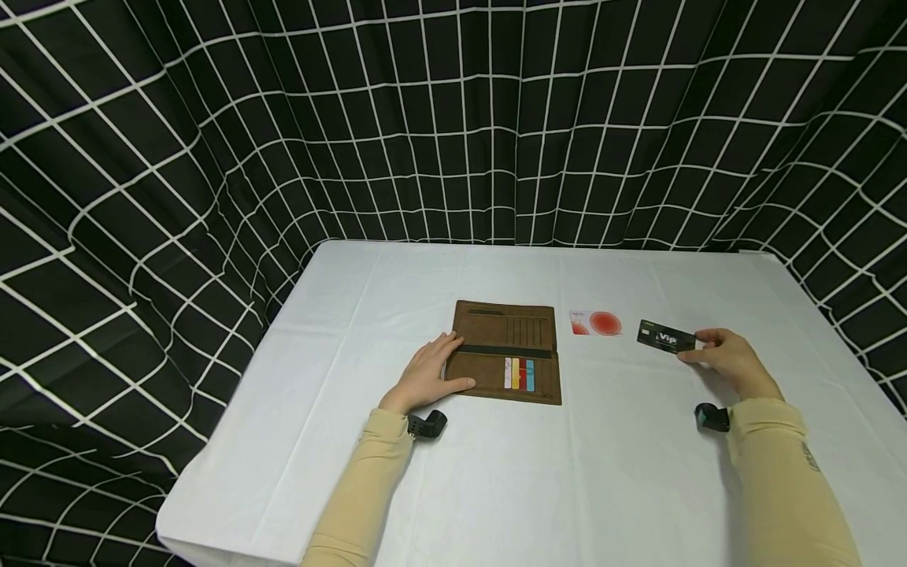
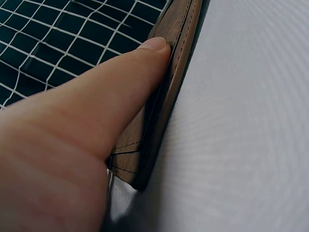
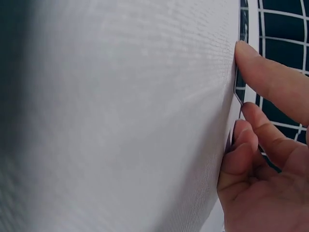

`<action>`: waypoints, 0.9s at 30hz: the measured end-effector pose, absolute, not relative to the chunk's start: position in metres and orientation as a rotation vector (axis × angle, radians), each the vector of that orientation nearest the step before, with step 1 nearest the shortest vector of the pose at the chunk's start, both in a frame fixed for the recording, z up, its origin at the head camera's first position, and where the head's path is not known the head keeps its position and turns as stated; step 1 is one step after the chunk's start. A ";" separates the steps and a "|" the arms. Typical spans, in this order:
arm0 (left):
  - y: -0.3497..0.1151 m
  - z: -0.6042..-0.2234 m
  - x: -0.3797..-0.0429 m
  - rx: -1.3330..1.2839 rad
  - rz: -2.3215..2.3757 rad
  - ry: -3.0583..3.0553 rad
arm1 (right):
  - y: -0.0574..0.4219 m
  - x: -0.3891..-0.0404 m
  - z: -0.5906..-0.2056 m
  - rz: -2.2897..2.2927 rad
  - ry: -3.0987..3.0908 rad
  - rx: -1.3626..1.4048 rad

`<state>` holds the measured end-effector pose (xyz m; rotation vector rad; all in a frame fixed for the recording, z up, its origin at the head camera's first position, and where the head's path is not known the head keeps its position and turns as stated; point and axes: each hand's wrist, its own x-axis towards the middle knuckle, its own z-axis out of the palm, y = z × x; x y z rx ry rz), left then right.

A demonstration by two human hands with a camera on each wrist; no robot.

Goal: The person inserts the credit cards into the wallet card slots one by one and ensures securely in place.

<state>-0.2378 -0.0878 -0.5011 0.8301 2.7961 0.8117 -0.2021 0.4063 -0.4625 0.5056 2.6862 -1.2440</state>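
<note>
Directly against the hands (image 1: 425, 374) (image 1: 737, 362): wallet (image 1: 505, 343) left, black card (image 1: 664, 337) right

I see the wallet (image 1: 485, 331) in brown, crossed by a black band (image 1: 506, 351), with white, yellow, red and blue cards (image 1: 523, 374) striping its lower half. From my end the VIP card (image 1: 666, 337) shows black with white lettering, and the pale card (image 1: 595, 323) an orange-red disc. I get white on the tablecloth (image 1: 503, 488), a white grid on the black curtain (image 1: 418, 120), pale yellow sleeves (image 1: 357, 496), and black wrist devices (image 1: 427, 425), the right one touched with teal.
</note>
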 end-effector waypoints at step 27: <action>-0.087 -0.500 -0.237 0.808 0.775 2.808 | 0.403 -0.201 -0.458 -1.331 2.736 0.427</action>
